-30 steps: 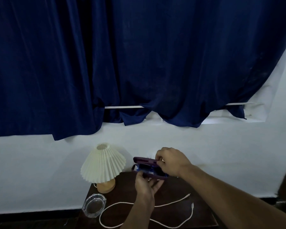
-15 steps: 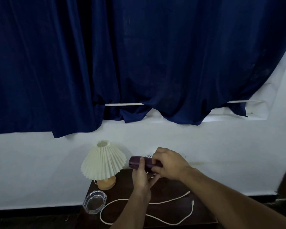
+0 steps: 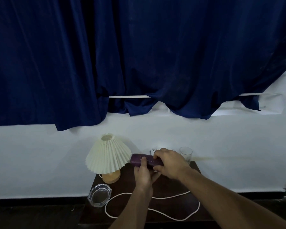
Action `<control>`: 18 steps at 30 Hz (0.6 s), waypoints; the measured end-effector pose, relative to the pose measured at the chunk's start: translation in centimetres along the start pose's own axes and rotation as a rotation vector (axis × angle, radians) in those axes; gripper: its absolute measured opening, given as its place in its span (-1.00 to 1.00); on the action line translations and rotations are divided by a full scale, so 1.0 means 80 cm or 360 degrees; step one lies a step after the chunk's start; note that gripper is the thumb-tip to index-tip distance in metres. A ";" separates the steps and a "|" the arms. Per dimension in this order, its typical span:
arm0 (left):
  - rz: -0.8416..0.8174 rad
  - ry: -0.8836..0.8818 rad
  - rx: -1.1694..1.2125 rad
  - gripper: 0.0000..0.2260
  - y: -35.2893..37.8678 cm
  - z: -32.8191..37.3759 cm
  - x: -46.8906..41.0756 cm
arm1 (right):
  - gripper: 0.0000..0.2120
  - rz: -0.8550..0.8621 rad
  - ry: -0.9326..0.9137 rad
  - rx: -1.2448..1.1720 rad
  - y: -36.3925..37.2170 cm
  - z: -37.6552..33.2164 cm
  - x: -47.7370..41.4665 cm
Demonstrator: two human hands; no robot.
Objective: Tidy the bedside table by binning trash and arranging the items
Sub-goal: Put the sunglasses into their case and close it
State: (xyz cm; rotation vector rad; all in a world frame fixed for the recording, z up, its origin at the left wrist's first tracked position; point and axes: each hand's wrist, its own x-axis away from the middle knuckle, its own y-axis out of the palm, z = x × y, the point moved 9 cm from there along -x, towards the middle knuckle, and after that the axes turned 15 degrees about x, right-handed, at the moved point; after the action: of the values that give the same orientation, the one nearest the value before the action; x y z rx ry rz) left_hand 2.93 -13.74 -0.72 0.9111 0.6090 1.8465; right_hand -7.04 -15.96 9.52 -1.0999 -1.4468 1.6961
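Above the low white wall we see a wide dark blue cloth curtain [image 3: 139, 55]. Below it stands a dark brown wooden table [image 3: 172, 184], with a cream pleated-shade lamp on a wooden base [image 3: 108, 154] at its left rear. A long white cable [image 3: 172, 217] lies in loops across the front, and a clear glass ashtray [image 3: 99, 195] sits at the left front corner. Our left hand [image 3: 144, 174] has its grip closed round a closed purple oblong case [image 3: 142, 160] from below, with the thumb on top. The grip of our right hand [image 3: 169, 162] is curled over the right end of the case. We hold the case above the table, just beside the lamp. A small clear drinking glass [image 3: 185, 153] stands at the right rear.
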 end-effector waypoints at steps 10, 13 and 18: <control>0.0208 -0.0275 0.0100 -0.77 -0.068 -0.029 -0.029 | -0.50 -0.0213 -0.0064 0.0100 0.087 -0.033 -0.017; 0.0234 -0.0360 0.0115 -0.77 -0.087 -0.039 -0.040 | -0.55 -0.0324 -0.0098 0.0106 0.122 -0.045 -0.030; 0.0284 -0.0340 0.0051 -0.74 -0.116 -0.043 -0.077 | -0.59 -0.0392 -0.0087 0.0166 0.168 -0.057 -0.069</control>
State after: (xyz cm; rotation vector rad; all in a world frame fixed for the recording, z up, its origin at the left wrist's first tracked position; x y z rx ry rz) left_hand 6.80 -15.44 -11.59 1.1989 0.4377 1.8682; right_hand 0.11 -21.32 -2.81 -0.7897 -1.4447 1.6161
